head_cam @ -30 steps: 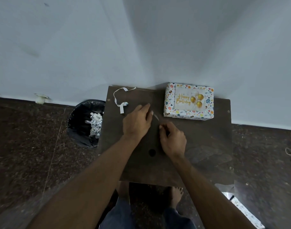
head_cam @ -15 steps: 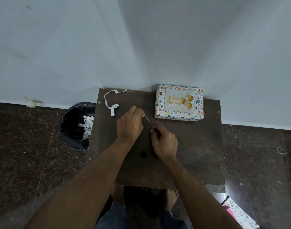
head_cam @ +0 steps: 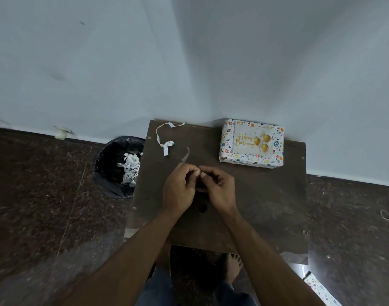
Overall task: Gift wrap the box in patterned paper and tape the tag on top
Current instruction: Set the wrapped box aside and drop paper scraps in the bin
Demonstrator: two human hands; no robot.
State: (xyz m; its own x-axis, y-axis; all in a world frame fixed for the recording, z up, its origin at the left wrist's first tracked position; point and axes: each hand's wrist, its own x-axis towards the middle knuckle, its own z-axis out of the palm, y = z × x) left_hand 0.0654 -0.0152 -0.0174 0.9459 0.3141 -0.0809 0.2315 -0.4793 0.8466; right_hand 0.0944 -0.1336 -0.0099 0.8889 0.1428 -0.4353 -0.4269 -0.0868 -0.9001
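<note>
Scraps of patterned paper (head_cam: 129, 167) sit crumpled inside the black-lined bin (head_cam: 114, 164) on the floor, off to the outer side of our left hand (head_cam: 180, 188) and just beside the edge of the dark table (head_cam: 255, 206). Our two hands are drawn together over the middle of that table, fingertips nearly meeting. The left hand pinches a thin, clear strip of tape (head_cam: 186, 156) that curls up and away beyond its fingers. Our right hand (head_cam: 219, 191) has its fingers curled in close to the left's; it seems to pinch the near end of the same strip, though the blur there leaves us unsure. The wrapped box (head_cam: 251, 144) lies flat, well beyond the right hand and out to its far side, apart from both hands, with the "Happy Birthday" tag (head_cam: 253, 140) on its top face. A loose curl of white paper trimming (head_cam: 164, 140) rests on the table beyond the left hand.
</note>
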